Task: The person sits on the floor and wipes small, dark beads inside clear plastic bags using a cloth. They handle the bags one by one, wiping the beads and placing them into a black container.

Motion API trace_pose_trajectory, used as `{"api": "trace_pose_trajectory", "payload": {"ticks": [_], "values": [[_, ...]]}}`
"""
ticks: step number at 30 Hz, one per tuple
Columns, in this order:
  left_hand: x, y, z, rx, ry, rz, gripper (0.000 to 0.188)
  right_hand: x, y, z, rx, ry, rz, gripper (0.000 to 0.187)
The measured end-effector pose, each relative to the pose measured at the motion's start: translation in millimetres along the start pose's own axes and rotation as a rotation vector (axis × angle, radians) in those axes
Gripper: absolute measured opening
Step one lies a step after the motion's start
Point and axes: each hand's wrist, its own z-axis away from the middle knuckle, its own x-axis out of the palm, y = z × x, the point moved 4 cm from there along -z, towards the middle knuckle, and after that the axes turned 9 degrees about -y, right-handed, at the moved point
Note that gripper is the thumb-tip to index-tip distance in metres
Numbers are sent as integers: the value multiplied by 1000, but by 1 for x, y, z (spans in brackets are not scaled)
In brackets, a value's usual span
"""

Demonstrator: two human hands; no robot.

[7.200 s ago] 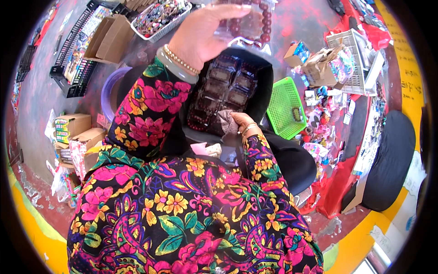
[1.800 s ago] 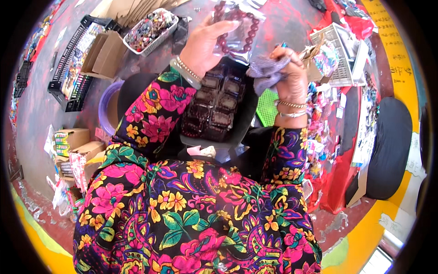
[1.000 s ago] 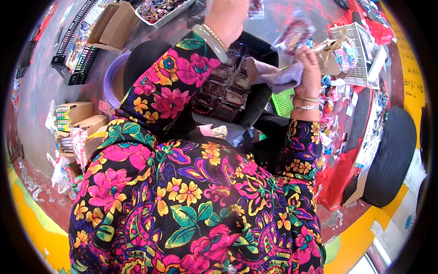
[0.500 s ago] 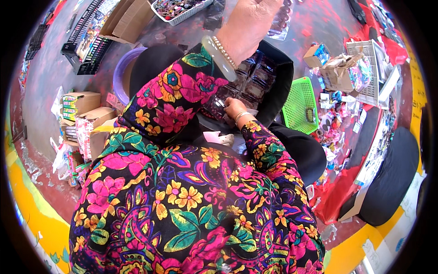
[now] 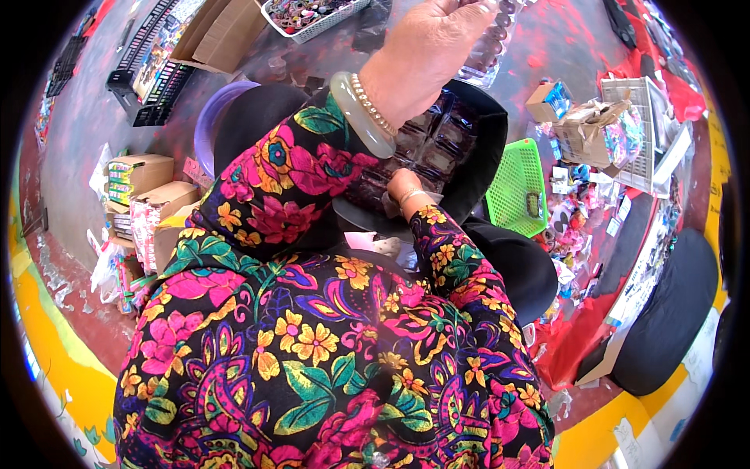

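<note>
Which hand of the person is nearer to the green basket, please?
Right. The right hand is at the black bin, left of the green basket; the left hand is farther away, higher in the picture, holding packaged beads.

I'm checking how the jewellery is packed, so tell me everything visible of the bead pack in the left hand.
The bead pack looks like clear, shiny plastic, with round, dark reddish-brown beads inside. The left hand holds it near its upper left, hiding part of it. It is held up, its lower end showing close to the far rim of the black container; whether they touch I cannot tell. The picture's top edge cuts it off.
</note>
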Motion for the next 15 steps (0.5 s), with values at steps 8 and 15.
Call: {"api": "trace_pose_trajectory", "payload": {"ticks": [8, 15], "values": [[-10, -12, -6, -77, -126, 294, 23, -168, 13, 115, -224, -71, -66, 33], [-26, -35, -13, -171, -108, 437, 27, -274, 14, 306, -800, 227, -732, 33]]}}
